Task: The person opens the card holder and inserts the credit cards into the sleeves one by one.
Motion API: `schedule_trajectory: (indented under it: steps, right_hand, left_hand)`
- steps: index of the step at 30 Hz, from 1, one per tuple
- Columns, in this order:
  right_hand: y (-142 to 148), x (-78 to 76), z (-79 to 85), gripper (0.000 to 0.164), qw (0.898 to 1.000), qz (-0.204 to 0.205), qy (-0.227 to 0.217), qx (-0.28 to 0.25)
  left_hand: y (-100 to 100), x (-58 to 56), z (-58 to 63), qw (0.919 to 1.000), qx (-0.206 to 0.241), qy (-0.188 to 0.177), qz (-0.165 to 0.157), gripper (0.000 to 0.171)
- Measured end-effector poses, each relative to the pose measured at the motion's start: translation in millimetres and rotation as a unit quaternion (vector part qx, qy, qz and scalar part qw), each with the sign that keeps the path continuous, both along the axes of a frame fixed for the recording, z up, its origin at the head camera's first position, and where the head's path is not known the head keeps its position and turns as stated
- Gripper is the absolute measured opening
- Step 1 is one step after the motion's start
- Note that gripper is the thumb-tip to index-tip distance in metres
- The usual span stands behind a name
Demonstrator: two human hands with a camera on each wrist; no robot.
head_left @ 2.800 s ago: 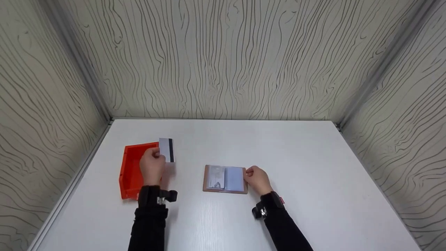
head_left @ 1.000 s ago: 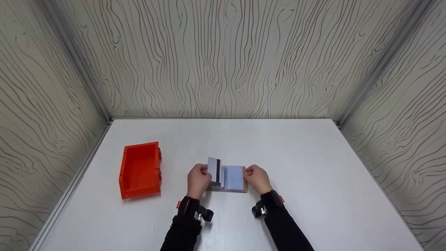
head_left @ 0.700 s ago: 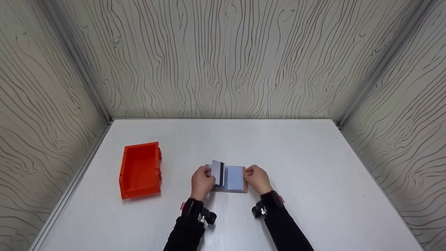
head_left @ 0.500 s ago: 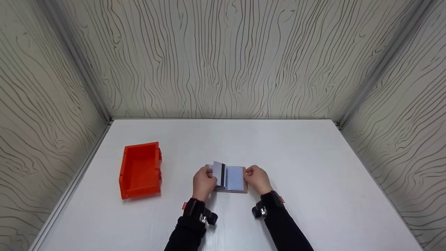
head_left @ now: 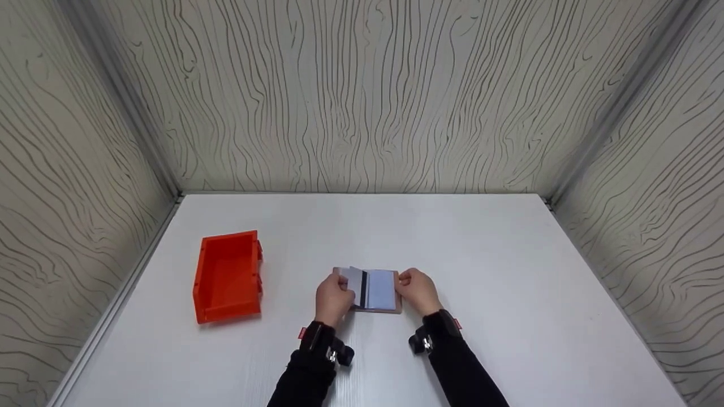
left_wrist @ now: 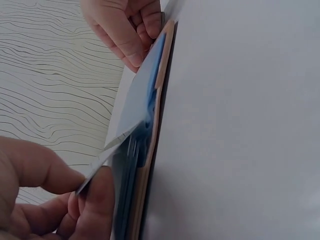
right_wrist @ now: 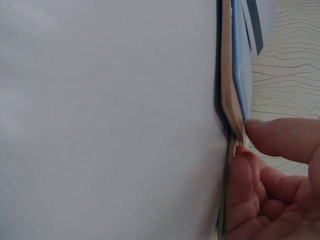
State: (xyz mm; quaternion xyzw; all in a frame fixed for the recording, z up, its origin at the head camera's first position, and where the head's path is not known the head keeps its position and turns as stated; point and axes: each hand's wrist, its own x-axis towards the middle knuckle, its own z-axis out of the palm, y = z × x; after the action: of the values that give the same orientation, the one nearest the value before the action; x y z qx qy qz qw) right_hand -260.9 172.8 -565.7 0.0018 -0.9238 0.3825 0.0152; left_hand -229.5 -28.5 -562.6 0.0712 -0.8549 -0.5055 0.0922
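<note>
A brown card holder [head_left: 378, 307] lies open on the white table [head_left: 486, 271], showing clear blue-tinted sleeves [head_left: 381, 289]. My left hand [head_left: 334, 298] pinches a grey card with a black stripe [head_left: 356, 281] and holds it low over the holder's left page; in the left wrist view the card [left_wrist: 125, 120] slants down against the sleeves [left_wrist: 150, 95]. My right hand [head_left: 417, 290] grips the holder's right edge, thumb on top [right_wrist: 280, 137] and fingers curled under the edge [right_wrist: 245, 195]. The holder's edge [right_wrist: 229, 75] shows side-on there.
An orange open-topped bin [head_left: 228, 276] stands on the table to the left of the hands. Wood-grain walls [head_left: 362, 96] close in the table at the back and both sides.
My left hand carried the striped card from beside the orange bin over to the holder, then lowered and tilted it onto the left page. My right hand stayed on the holder's right edge.
</note>
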Motion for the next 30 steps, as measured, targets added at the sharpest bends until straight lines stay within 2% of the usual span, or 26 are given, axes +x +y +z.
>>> schedule_trajectory:
  steps: [9, 15, 30]
  right_hand:
    - [0.2, 0.0, 1.4, 0.022, 1.0, 0.002, -0.003, 0.006]
    - [0.1, 0.6, 1.2, 0.021, 1.0, 0.007, 0.0, 0.011]
    - [-0.6, -0.5, -1.4, 0.02, 1.0, 0.001, 0.004, 0.011]
  left_hand:
    - [1.4, -0.4, 1.5, 0.9999, -0.004, -0.014, -0.006, 0.023]
    - [3.1, -0.4, 1.9, 0.9998, -0.017, -0.001, -0.009, 0.022]
    - [9.3, -0.5, 2.1, 0.9996, -0.028, -0.004, -0.001, 0.025]
